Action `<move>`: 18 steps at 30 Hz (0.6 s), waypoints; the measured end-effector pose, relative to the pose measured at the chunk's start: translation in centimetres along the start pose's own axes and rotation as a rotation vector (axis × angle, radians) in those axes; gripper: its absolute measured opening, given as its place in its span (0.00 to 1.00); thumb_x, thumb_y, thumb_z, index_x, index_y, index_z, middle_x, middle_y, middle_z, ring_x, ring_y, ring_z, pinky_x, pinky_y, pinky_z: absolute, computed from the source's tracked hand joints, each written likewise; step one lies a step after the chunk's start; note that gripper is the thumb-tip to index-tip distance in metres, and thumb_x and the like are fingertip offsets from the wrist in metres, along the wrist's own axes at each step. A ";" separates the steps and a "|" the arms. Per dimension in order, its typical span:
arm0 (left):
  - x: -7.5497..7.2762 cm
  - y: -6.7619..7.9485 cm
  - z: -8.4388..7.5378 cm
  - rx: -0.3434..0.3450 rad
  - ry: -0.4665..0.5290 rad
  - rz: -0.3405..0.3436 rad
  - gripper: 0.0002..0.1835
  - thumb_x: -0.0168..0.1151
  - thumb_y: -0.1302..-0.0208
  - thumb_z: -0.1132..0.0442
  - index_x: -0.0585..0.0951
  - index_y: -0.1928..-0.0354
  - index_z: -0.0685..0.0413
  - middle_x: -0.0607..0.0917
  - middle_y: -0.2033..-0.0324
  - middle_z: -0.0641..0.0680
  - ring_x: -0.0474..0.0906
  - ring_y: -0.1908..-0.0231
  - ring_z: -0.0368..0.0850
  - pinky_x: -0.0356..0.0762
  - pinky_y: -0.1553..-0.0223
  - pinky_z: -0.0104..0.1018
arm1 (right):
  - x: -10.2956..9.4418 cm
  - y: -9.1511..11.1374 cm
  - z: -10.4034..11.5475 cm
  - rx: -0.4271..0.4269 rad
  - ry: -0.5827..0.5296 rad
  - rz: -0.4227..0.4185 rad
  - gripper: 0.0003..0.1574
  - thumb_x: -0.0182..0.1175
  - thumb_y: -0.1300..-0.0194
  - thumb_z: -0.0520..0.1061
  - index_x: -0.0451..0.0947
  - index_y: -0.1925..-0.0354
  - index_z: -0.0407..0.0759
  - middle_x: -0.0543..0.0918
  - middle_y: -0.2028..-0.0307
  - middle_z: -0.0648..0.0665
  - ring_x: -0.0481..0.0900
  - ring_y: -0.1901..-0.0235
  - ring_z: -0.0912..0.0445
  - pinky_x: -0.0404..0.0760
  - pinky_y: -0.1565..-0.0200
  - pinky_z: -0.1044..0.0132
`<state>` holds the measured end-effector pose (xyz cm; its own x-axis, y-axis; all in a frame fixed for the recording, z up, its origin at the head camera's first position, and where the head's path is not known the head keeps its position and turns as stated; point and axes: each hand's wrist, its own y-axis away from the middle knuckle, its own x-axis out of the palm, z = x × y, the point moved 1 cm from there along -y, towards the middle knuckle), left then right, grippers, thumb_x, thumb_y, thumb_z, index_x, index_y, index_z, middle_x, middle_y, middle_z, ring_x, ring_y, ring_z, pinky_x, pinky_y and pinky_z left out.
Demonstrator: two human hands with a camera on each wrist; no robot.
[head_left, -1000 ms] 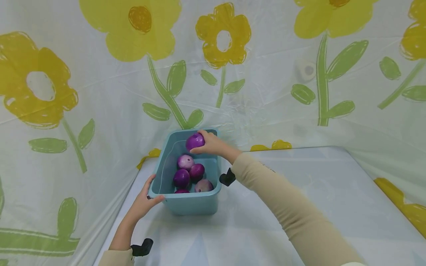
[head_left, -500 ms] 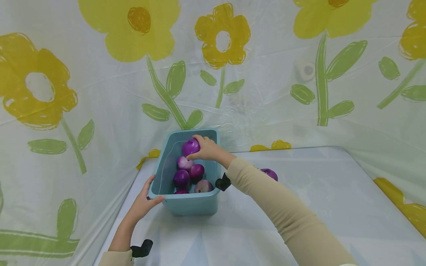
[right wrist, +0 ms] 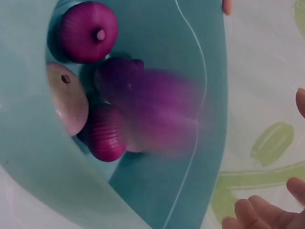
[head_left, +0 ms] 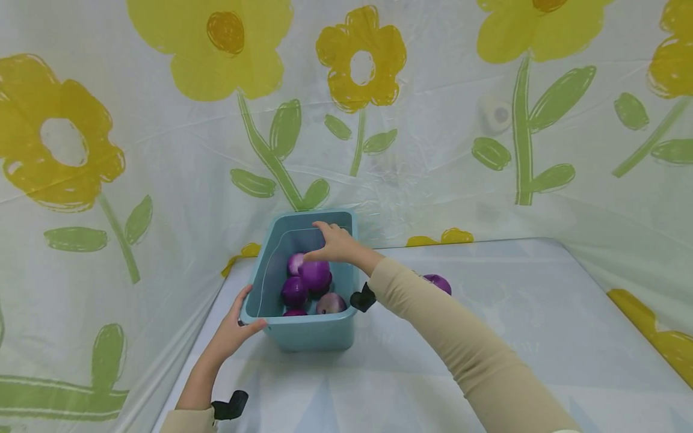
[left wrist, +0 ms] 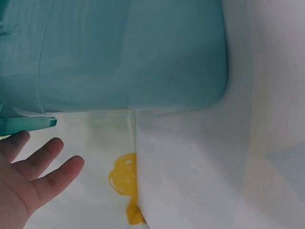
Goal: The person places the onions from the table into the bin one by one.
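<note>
My right hand [head_left: 341,245] hovers over a teal plastic bin [head_left: 311,334], fingers and thumb spread apart with nothing between them. Just below it a purple onion [head_left: 316,275] is in mid-drop, a blurred streak in the right wrist view. Several more onions lie at the bottom, among them a dark purple one [head_left: 295,292], a pale one [head_left: 331,304] and a magenta one [right wrist: 88,32]. At the bin's near left corner my left hand [head_left: 233,331] touches the rim. In the left wrist view its fingers [left wrist: 57,179] are straight and spread, tips close under the lip.
Another purple onion [head_left: 440,283] sits on the white table [head_left: 509,325], partly behind my right sleeve [head_left: 455,331]. A flower-printed curtain [head_left: 433,150] hangs right behind the bin and along the left side.
My right hand has moved slightly left and down over the bin and let go of the onion it held, which drops onto the others. The left hand stays at the rim.
</note>
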<state>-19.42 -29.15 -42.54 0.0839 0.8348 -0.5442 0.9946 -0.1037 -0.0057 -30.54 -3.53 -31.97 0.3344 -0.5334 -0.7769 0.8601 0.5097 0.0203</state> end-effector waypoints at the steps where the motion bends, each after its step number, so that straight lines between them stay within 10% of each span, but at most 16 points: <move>1: 0.0 0.0 0.0 -0.001 0.000 0.000 0.46 0.61 0.42 0.56 0.42 0.29 0.48 0.48 0.33 0.68 0.53 0.38 0.71 0.63 0.47 0.64 | 0.0 0.0 -0.1 -0.005 0.002 -0.003 0.53 0.62 0.47 0.60 0.49 0.31 0.46 0.57 0.34 0.35 0.57 0.36 0.40 0.64 0.41 0.46; 18: 0.0 0.0 0.1 -0.007 0.005 0.003 0.47 0.60 0.42 0.57 0.41 0.29 0.49 0.48 0.33 0.69 0.53 0.38 0.71 0.63 0.46 0.63 | -4.0 2.0 -7.8 0.071 -0.119 -0.111 0.53 0.61 0.45 0.58 0.48 0.31 0.42 0.60 0.35 0.34 0.61 0.37 0.42 0.67 0.43 0.46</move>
<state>-19.43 -29.22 -42.67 0.0874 0.8369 -0.5403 0.9947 -0.1026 0.0020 -33.15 4.88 -33.77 0.2755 -0.6624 -0.6967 0.9181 0.3962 -0.0137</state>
